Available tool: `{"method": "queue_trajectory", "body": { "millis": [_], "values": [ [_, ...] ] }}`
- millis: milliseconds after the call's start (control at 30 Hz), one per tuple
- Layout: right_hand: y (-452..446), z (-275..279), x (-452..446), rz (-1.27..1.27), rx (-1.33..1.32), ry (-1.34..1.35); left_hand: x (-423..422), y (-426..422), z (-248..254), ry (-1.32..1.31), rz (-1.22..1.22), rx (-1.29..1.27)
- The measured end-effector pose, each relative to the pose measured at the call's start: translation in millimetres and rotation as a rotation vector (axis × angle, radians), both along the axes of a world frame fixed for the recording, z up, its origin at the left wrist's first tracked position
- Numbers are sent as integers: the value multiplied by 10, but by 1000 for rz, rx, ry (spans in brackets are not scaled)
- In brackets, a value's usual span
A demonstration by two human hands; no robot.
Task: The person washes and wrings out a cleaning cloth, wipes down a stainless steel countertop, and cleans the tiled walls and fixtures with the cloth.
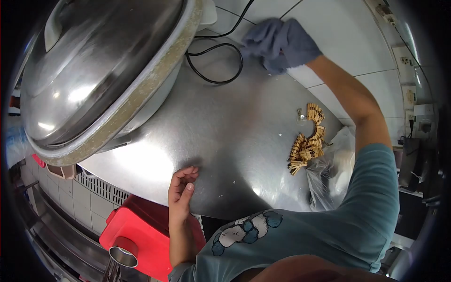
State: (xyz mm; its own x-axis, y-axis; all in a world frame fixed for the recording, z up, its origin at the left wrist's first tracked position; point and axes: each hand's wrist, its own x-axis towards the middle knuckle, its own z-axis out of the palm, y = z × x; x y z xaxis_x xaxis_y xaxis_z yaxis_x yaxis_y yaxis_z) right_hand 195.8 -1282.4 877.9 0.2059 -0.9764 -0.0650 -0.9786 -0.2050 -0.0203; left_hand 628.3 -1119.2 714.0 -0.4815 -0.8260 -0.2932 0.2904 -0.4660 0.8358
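Note:
A bunched blue-grey cloth [298, 42] covers my right hand [314, 60], which holds it against the far edge of the metal table [221, 113] by the tiled wall. Only the wrist side of that hand shows. Over the table's near edge, my left hand [182, 188] is loosely curled with the thumb apart and nothing in it. A looped black cable [242, 61] lies just left of the cloth. Small white crumbs dot the metal surface.
A large cooker with a domed metal lid [108, 61] fills the left. Wooden clips [307, 150], a small clear object [301, 115] and a clear plastic bag [331, 174] are at the right. Below the near edge stands a red container [145, 230] with a metal cup [123, 254].

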Motion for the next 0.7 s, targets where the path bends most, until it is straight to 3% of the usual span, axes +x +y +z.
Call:
{"method": "queue_trajectory", "body": {
  "millis": [33, 67, 167, 200, 400, 533, 633, 700],
  "values": [
    [-60, 47, -11, 96, 15, -26, -10, -27, -30, 5, -4, -3],
    [-115, 50, 19, 49, 44, -500, -20, -41, -66, 3, -13, -5],
    [-414, -489, -328, 481, -219, -581, -112, -113, -72, 11, -25, -5],
    [-369, -580, -307, 484, -218, -579, -145, -147, -53, 22, -19, -4],
    [363, -648, -307, -191, 173, -641, -95, -150, 37, 41, 22, -49],
    [595, -284, -302, -589, 206, -291, 73, -105, -32, -6, 34, -13],
    [250, 13, -74, -451, 175, -341, 120, -106, -74, -27, 12, 38],
    [-263, 5, -68, -144, 364, -657, 79, -151, -33, -49, -2, 12]
  ]
}}
